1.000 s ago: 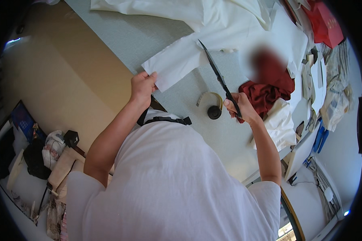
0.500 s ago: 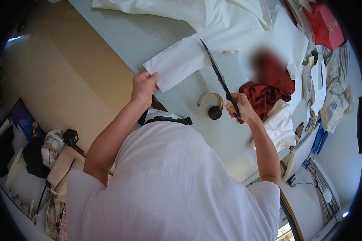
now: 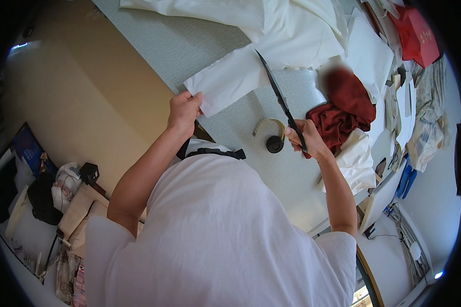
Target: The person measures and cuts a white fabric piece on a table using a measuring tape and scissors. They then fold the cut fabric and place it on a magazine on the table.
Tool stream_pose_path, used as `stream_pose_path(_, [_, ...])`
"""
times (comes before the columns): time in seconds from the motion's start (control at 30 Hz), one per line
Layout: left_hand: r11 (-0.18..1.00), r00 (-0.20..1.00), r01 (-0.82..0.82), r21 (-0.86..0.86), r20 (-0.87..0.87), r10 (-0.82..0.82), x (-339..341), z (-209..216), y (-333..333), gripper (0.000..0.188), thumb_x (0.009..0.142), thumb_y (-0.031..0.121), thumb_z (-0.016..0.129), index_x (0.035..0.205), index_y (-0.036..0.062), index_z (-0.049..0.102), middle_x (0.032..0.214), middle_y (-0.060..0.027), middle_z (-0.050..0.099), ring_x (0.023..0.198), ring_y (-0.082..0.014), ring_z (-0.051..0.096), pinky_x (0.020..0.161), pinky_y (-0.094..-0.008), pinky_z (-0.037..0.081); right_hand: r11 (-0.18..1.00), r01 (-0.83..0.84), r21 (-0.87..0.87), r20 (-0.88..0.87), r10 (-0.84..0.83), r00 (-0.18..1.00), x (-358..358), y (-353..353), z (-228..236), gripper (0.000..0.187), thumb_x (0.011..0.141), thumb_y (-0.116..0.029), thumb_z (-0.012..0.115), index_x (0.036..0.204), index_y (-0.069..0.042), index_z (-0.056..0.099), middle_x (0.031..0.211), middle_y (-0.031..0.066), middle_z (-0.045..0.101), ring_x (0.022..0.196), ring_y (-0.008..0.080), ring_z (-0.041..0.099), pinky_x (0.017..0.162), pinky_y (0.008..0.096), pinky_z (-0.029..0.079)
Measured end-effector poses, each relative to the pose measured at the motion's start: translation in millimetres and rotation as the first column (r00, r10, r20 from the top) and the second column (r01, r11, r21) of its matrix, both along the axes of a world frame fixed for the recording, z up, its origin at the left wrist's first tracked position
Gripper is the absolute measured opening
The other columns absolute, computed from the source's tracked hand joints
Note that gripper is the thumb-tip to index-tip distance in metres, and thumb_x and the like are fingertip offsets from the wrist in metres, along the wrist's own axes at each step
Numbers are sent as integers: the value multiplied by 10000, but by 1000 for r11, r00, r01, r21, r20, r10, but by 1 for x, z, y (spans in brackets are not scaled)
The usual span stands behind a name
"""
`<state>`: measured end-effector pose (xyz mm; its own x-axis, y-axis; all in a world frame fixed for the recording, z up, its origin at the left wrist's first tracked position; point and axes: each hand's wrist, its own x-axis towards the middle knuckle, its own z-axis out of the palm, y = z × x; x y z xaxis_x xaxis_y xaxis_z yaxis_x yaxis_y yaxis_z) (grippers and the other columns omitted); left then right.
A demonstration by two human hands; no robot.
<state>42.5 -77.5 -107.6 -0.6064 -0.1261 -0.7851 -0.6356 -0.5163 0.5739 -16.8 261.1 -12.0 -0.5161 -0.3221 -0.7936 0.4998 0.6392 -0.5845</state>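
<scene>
My left hand point(image 3: 185, 109) pinches the near left end of a strip of white fabric point(image 3: 230, 77) between thumb and fingers. The strip runs away to the upper right, where it meets a larger spread of white cloth point(image 3: 302, 30). Fingers wrapped round the handles, my right hand point(image 3: 306, 137) holds long black scissors point(image 3: 277, 94). Their blades point up and left, and the tips lie by the strip's far end; the blades look closed or nearly so. Between my hands, a black round tape measure point(image 3: 274, 144) rests on the table with a short yellow length curling out.
Dark red cloth point(image 3: 335, 123) lies bunched right of the scissors, with cream cloth point(image 3: 354, 161) below it. The grey table point(image 3: 189, 38) ends in a slanting edge at the left. A red bag point(image 3: 414, 36) and papers point(image 3: 405, 110) line the right side.
Both hands, the strip and the scissors stay almost where they were. The whole view has shifted very slightly.
</scene>
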Motion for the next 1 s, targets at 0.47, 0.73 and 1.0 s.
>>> stream_pose_path(0.47, [999,999,-35,-9,-16,34,2,-4,1,182,997,103,597,1111,-20,667,1045,-84,700,887,-163,679,790,-340,566,999,9,-34,-24,-10,1000,-10,-20,-2,691,794,-722,702,668,-72,506,562,-6,485,479,97,517,455,253,418])
stream_pose_path(0.73, [999,999,-37,-16,1,37,3,-8,0,186,996,107,598,1114,-20,667,1036,-79,698,869,-163,677,763,-342,566,999,24,-27,-9,-24,1000,-12,-23,-1,611,832,-627,735,651,-95,494,543,-22,470,461,74,492,434,239,411])
stream_pose_path(1.0, [990,998,46,-137,53,-39,10,5,-6,171,972,73,605,1086,-27,687,949,-54,708,795,-133,657,697,-305,535,995,-37,89,-56,42,998,-3,-22,5,533,846,-505,785,687,-46,566,548,-25,499,462,68,481,436,249,375])
